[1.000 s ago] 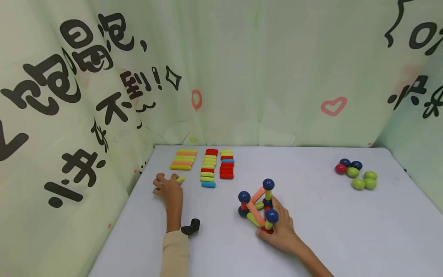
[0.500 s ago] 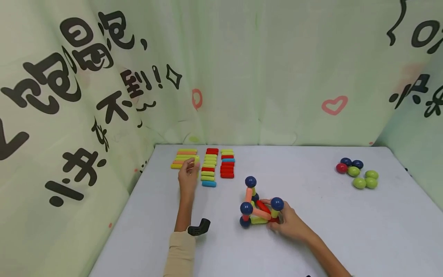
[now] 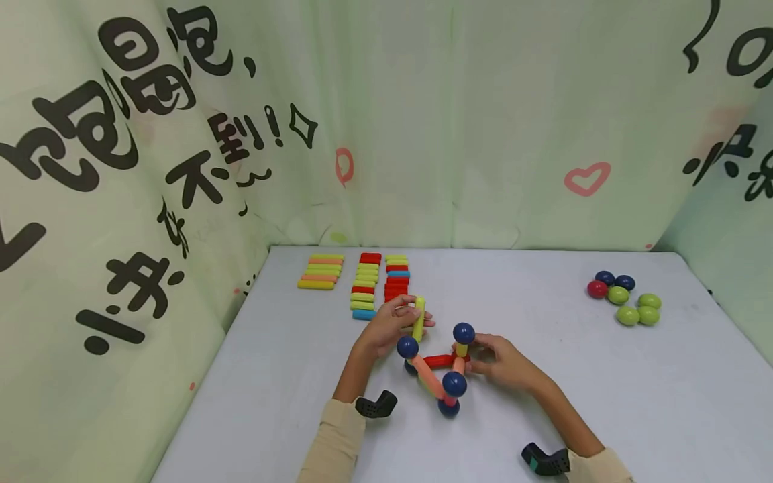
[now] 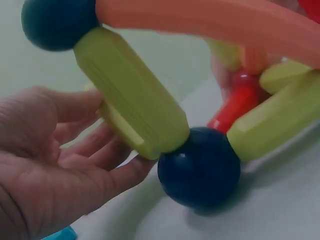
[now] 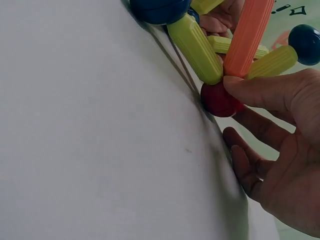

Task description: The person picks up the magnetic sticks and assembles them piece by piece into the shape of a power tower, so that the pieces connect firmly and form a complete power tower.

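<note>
My left hand (image 3: 385, 327) holds a yellow-green rod (image 3: 419, 314) upright between thumb and fingers, just behind the left corner of a ball-and-stick toy frame (image 3: 430, 379). In the left wrist view the fingers are partly hidden behind one of the frame's own rods (image 4: 135, 90). My right hand (image 3: 504, 362) grips the frame at its right corner. There, in the right wrist view, the thumb and a finger pinch around a red ball (image 5: 218, 100) and the foot of a coral rod (image 5: 248, 37). Dark blue balls (image 3: 455, 384) cap the frame's upper corners.
Short rods lie in three columns at the back left: long ones (image 3: 321, 272), red and yellow-green ones (image 3: 365, 282), and another set (image 3: 396, 275) partly behind my left hand. Loose red, blue and green balls (image 3: 628, 315) sit at the right. A printed curtain (image 3: 453, 134) surrounds the table.
My left hand has carried the yellow-green rod rightward from the table's left side to the frame. The right hand has turned the frame around on the table.
</note>
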`<state>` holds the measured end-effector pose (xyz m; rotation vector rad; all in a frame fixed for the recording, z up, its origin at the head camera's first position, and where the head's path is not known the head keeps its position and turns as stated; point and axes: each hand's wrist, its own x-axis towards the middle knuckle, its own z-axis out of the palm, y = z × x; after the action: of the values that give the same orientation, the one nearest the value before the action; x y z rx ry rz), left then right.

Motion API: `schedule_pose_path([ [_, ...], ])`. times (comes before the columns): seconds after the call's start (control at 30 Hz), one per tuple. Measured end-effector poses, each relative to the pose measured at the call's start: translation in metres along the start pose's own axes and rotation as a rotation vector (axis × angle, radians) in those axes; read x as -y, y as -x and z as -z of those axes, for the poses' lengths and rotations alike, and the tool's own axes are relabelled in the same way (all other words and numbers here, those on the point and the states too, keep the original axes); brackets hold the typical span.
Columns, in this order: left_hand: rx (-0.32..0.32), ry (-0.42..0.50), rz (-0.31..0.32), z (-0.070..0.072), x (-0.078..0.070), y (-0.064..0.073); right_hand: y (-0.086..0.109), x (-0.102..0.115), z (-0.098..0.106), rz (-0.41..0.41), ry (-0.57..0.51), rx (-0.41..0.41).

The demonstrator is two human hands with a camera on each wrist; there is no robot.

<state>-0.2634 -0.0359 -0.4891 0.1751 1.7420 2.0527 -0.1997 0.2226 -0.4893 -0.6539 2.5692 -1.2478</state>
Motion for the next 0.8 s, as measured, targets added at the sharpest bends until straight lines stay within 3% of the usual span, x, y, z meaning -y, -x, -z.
schedule_pose_path([
  [0.1,0.106,-0.03,0.061,0.0,0.004,0.001,-0.003,-0.001,0.004,-0.005,-0.018,-0.035],
  [0.2,0.168,-0.023,0.098,0.001,0.009,0.002,-0.004,-0.002,0.005,-0.003,-0.051,-0.035],
  [0.37,0.195,0.03,0.102,0.002,0.012,0.002,-0.003,-0.005,0.004,0.018,-0.093,0.0],
  [0.53,0.246,0.07,0.087,0.001,0.01,0.002,-0.005,-0.006,0.002,0.055,-0.11,-0.029],
  [0.8,0.309,-0.033,0.1,0.003,0.006,0.005,-0.007,-0.003,-0.008,0.082,-0.106,-0.114],
])
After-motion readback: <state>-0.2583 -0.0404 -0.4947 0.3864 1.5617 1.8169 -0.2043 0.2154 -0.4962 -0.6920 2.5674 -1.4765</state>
